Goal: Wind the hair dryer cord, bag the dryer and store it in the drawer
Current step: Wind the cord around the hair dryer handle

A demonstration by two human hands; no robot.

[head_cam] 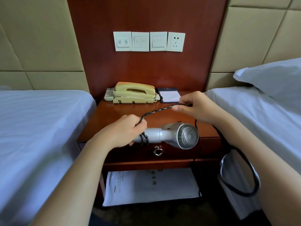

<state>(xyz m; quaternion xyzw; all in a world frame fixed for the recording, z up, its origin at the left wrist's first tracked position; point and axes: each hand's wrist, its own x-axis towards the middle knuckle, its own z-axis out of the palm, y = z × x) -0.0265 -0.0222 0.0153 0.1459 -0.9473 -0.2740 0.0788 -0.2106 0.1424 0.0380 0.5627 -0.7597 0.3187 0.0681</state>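
Note:
A silver hair dryer (177, 135) hangs sideways in front of the nightstand, its grille facing me. My left hand (125, 131) grips its handle, where a few turns of the black cord (156, 110) are wrapped. The cord arcs up from there to my right hand (193, 106), which pinches it above the nightstand top. Its loose length drops beside my right forearm and loops low at the right. The drawer (179, 152) below the dryer is closed, with a metal ring pull (158, 151). A white bag (151, 185) lies on the shelf under the drawer.
On the wooden nightstand (114, 115) stand a yellowed telephone (134, 92), a remote (109, 93) and a notepad in a dark holder (170, 96). Beds with white sheets flank it left (35, 128) and right (260, 115). Switches and a wall socket (176, 41) sit above.

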